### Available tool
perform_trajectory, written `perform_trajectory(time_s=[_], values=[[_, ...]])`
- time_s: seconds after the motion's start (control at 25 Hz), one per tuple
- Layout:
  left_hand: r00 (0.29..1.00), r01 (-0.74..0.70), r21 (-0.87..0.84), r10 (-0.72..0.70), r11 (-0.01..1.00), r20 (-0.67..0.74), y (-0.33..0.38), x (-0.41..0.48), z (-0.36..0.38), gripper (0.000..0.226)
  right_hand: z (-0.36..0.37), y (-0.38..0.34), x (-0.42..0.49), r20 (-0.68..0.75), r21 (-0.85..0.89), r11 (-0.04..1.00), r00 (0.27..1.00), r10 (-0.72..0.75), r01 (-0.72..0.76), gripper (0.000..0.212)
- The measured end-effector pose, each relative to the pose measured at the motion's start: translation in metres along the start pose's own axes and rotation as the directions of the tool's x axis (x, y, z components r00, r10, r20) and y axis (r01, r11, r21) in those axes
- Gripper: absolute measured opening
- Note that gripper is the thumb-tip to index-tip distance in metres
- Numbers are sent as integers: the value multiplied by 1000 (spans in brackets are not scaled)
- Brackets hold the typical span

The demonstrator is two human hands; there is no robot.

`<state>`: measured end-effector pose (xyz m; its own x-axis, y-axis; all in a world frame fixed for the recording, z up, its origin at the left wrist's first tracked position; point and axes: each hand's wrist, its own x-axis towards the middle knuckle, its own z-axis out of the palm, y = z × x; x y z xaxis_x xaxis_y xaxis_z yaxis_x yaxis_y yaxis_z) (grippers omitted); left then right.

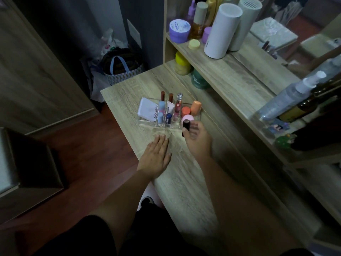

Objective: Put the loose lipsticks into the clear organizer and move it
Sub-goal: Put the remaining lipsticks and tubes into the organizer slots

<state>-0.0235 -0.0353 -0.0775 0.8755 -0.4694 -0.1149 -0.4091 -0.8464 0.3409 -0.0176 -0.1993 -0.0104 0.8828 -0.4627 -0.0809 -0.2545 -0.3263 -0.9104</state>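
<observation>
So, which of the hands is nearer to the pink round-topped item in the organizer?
Right. The right hand, holding a dark lipstick, is beside the pink item; the left hand lies flat on the table, farther back.

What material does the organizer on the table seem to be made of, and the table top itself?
The organizer looks like clear hard plastic, perhaps acrylic: its contents show through the walls and its edges glint. The table looks like matt wood-grain laminate, though real wood cannot be excluded.
</observation>
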Motion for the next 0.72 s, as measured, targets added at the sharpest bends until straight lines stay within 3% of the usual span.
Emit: perform_trajectory(time_s=[0.24, 0.72], values=[[1000, 3, -7, -2, 1000, 9, 0, -1, 1, 60, -1, -21, 26, 41, 211, 976, 998, 39, -47, 35], [1000, -4, 2, 4, 1000, 15, 2, -1, -3, 60, 18, -6, 31, 116, 34, 999, 993, -25, 21, 32]])
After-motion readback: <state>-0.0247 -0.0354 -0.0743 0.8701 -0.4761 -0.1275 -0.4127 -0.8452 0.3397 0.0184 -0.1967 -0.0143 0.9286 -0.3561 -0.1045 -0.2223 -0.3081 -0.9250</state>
